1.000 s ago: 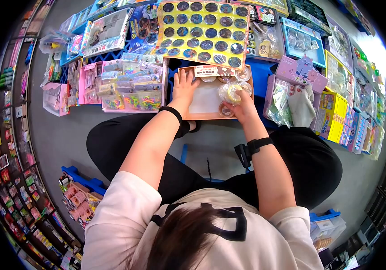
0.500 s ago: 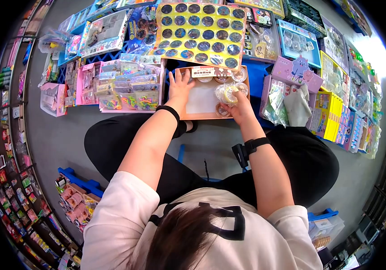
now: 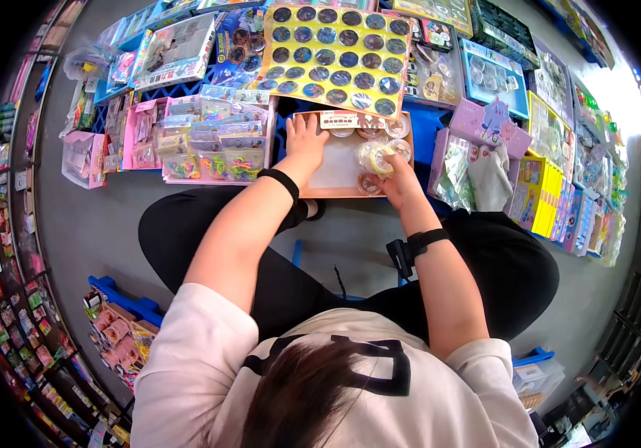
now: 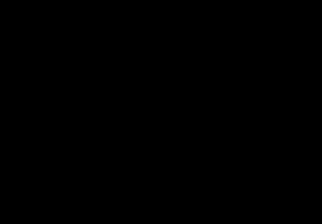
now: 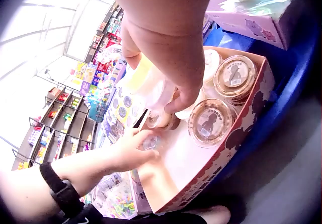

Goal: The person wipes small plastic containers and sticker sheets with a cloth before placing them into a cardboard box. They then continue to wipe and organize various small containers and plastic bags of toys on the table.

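Note:
In the head view my right hand (image 3: 404, 183) holds a clear round plastic tub (image 3: 372, 158) with pale yellow in it, over the right part of a shallow orange-edged box (image 3: 335, 179). The right wrist view shows the fingers on this tub from above, partly hiding it. Lidded tubs with brown contents, such as one near the front wall (image 5: 210, 122) and one in the corner (image 5: 235, 77), sit in the box. My left hand (image 3: 305, 147) rests at the box's left side, fingers pointing away from me. The left wrist view is black.
A yellow sheet of round discs (image 3: 328, 60) overhangs the box's back. Left stands a pink box of bagged trinkets (image 3: 219, 142); right, a purple box (image 3: 440, 160) with packets and a grey cloth (image 3: 490, 179). My knees flank the low blue support.
The left hand's fingers, spread before, have drawn closer together at the box's left side. The right hand keeps the tub over the same part of the box, slightly turned.

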Motion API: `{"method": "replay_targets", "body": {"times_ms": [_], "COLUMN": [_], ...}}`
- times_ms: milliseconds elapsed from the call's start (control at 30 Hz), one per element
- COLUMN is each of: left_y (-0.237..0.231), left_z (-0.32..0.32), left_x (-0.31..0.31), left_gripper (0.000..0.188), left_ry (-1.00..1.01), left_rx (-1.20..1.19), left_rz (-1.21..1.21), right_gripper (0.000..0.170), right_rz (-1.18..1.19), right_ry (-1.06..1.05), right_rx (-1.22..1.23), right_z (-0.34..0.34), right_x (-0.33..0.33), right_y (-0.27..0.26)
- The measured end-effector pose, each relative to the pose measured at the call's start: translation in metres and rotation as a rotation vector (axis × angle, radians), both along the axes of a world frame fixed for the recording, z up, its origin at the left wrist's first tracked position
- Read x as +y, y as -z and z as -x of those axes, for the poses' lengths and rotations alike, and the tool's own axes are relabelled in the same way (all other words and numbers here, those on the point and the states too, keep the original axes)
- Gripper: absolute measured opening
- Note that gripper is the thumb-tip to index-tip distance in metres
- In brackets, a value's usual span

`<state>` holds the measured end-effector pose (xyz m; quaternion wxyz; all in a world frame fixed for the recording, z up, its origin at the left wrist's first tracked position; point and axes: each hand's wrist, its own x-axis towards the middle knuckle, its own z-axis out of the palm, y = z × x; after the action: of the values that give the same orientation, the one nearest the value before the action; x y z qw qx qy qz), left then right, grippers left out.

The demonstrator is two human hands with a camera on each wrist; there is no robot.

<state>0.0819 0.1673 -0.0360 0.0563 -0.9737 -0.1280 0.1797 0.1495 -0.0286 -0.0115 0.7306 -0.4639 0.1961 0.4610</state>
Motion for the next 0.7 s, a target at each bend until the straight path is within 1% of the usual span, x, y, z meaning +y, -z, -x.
{"method": "replay_targets", "body": {"times_ms": [33,100,133,167,200,233,267,300,333,367,400,433,500,533,567,633,667,700], "left_y": [-0.010,-0.026,-0.034,-0.040,-0.058,-0.069,-0.063,-0.041,-0.033,-0.024,-0.021,-0.012,0.005,0.010,0.014,0.019,0.021,0.019], "left_z": [-0.006,-0.021,-0.027,-0.021,-0.012,-0.005,0.000,0.004,0.010,0.014,0.016,0.017,0.017,0.024,0.024,0.021,0.020,0.022], "left_x": [0.005,0.020,0.028,0.028,0.025,0.026,0.030,0.033,0.035,0.035,0.031,0.030,0.029,0.026,0.025,0.021,0.019,0.018], "left_gripper": [0.031,0.028,0.031,0.031,0.032,0.033,0.036,0.032,0.030,0.028,0.020,0.020,0.019,0.020,0.020,0.020,0.020,0.020], "left_ry": [-0.009,-0.327,-0.205,-0.220,-0.466,-0.713,-0.767,-0.853,-0.916,-0.979,-1.033,-1.042,-0.676,-0.436,-0.443,-0.404,-0.390,-0.390], "left_rx": [-0.007,0.168,0.178,0.173,0.129,0.070,0.047,-0.077,-0.140,-0.202,-0.246,-0.246,-0.161,-0.245,-0.251,-0.090,-0.099,-0.099], "left_rz": [-0.001,0.568,0.653,0.654,1.051,1.445,1.543,1.571,1.590,1.610,1.556,1.568,1.030,0.793,0.800,0.544,0.497,0.503], "right_gripper": [0.029,0.028,0.028,0.027,0.027,0.027,0.027,0.027,0.030,0.030,0.030,0.030,0.028,0.026,0.026,0.030,0.030,0.029], "right_rz": [-0.019,-0.038,-0.089,-0.141,-0.143,-0.147,-0.156,-0.164,-0.173,-0.170,-0.123,-0.071,-0.003,0.045,0.052,0.097,0.102,0.129], "right_ry": [0.014,0.010,-0.032,-0.072,-0.072,-0.084,-0.124,-0.163,-0.160,-0.168,-0.125,-0.081,-0.065,-0.043,-0.051,-0.044,-0.045,-0.053], "right_rx": [-0.008,-0.015,-0.011,-0.004,0.000,0.001,-0.021,-0.044,-0.028,-0.029,-0.007,0.016,0.003,-0.014,-0.018,0.004,0.002,-0.005], "right_z": [-0.001,0.001,0.001,0.003,0.008,0.011,0.012,0.013,0.015,0.018,0.022,0.026,0.030,0.029,0.027,0.027,0.028,0.029], "right_x": [0.003,0.012,0.019,0.025,0.036,0.043,0.050,0.056,0.060,0.063,0.063,0.062,0.057,0.056,0.053,0.050,0.050,0.050], "right_y": [-0.003,-0.007,-0.007,-0.006,-0.021,-0.020,-0.017,-0.013,-0.008,-0.002,0.001,0.004,0.016,0.020,0.024,0.023,0.024,0.024]}}
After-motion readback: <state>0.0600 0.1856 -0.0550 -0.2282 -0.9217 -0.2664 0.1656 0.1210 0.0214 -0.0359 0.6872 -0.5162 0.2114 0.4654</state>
